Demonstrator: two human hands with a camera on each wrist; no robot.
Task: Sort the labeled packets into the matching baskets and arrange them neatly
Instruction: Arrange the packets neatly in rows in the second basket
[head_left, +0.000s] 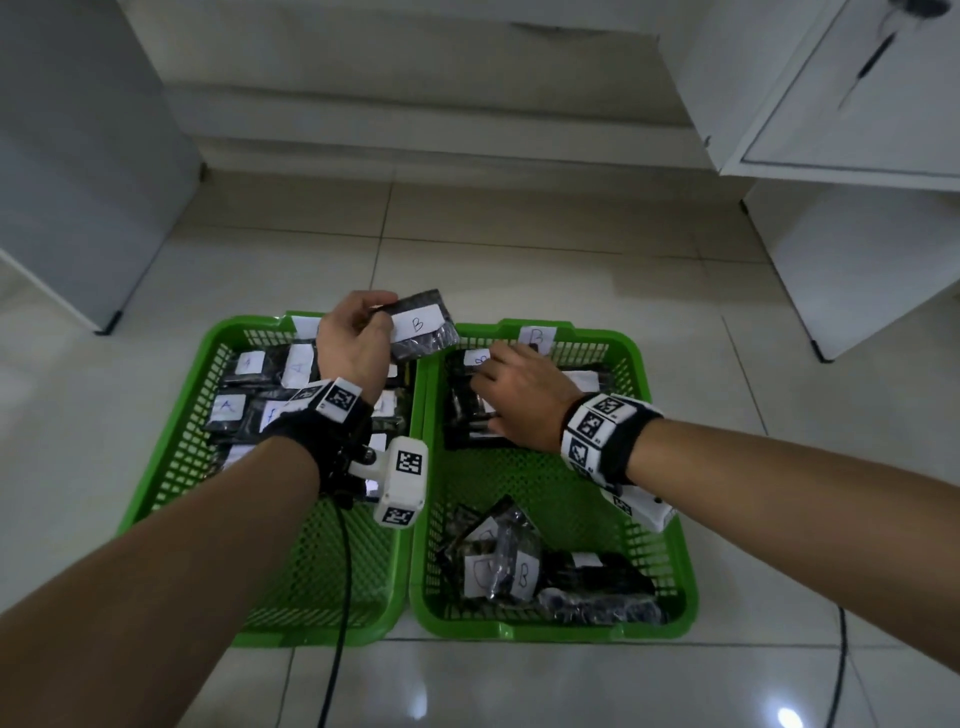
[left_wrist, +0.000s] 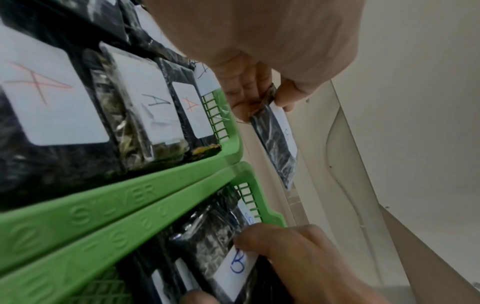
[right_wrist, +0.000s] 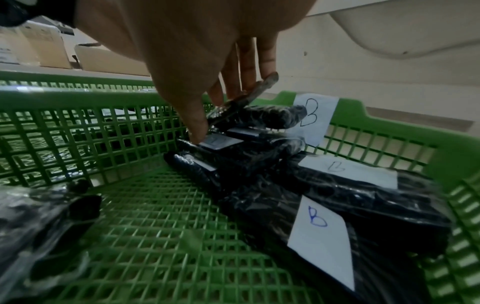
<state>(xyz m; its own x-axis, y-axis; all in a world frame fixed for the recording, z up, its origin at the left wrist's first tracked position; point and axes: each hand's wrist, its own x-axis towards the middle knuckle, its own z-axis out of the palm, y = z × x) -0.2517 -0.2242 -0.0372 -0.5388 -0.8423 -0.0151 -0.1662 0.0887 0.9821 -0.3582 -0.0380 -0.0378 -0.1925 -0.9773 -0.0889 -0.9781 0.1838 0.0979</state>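
Two green baskets are seen side by side on the tiled floor (head_left: 519, 249) from the head view, rims touching: the left basket (head_left: 171, 457) packed with dark packets marked A, the right basket (head_left: 670, 525) tagged with a paper "B" label (head_left: 537, 338) on its far wall.

A dark packet with a white "B" sticker (head_left: 422, 325) is held up by the left hand (head_left: 353, 343), above the far end of the gap between the baskets. The pinch is only really shown by the left wrist view: one end of that packet (left_wrist: 275, 142) is squeezed between thumb and fingers, with the rest hanging free over the floor. The word "SILVER" moulded into a basket rim (left_wrist: 111, 205) is also caught only there, plus the A's on the left-basket packets (left_wrist: 145, 107) written in red and in black.

The right hand (head_left: 524, 395) is laid on the stack of B packets (head_left: 467, 410) at the far end of the right basket. The detail is given by the right wrist view: fingers stretched out fairly straight, thumb pressed down on one packet of the stack (right_wrist: 233, 142), another tilted up against the fingertips. B's in blue and black are readable there too.

A loose pile of B packets (head_left: 519, 566) is seen at the near end of the right basket.
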